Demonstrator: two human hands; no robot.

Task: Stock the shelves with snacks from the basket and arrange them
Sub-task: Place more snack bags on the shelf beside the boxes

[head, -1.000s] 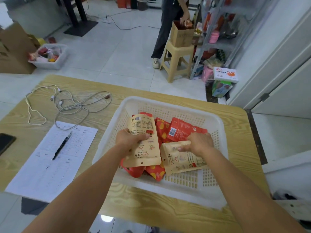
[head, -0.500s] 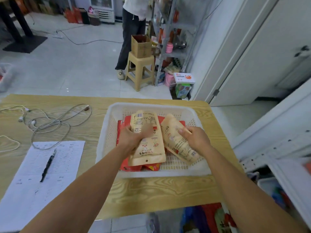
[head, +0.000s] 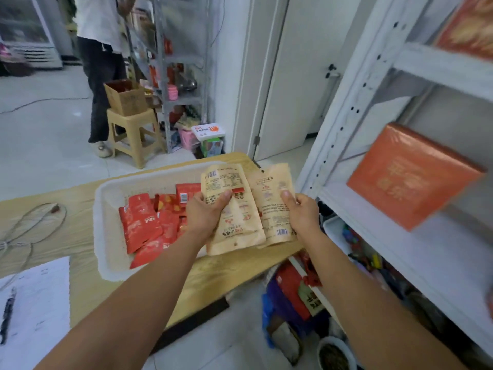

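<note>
Pouches come first: I have 2 tan snack pouches lifted out of the basket (head: 106, 236), 1 per hand, so that a single trip to the shelf carries a pair. My left hand (head: 205, 214) pinches the left tan pouch (head: 234, 231) in its upper half, thumb across the printed face and fingers hidden behind it. My right hand (head: 301, 212) holds the right tan pouch (head: 269, 188) the same way at its right side. The pouches overlap at their edges above the basket's right rim and the right edge of the table (head: 80, 289), just beside the white shelf (head: 440, 263). They point opposite ways, barcode at the top on the left one and at the bottom on the right one, so I judge 1 needs turning before they match. I hold them flat and fanned, probably to read their faces. Red packets (head: 141, 225) lie in a loose heap toward the basket's left and front sides, so most of the stocking is not yet done. An orange box (head: 410, 177) leans tilted at the back of the shelf board, and the bare strip along the board's front edge looks like the natural spot. The pouches look soft, so I expect them to slump unless propped against the box or each other. Blur hides what sits on the lower tiers.
</note>
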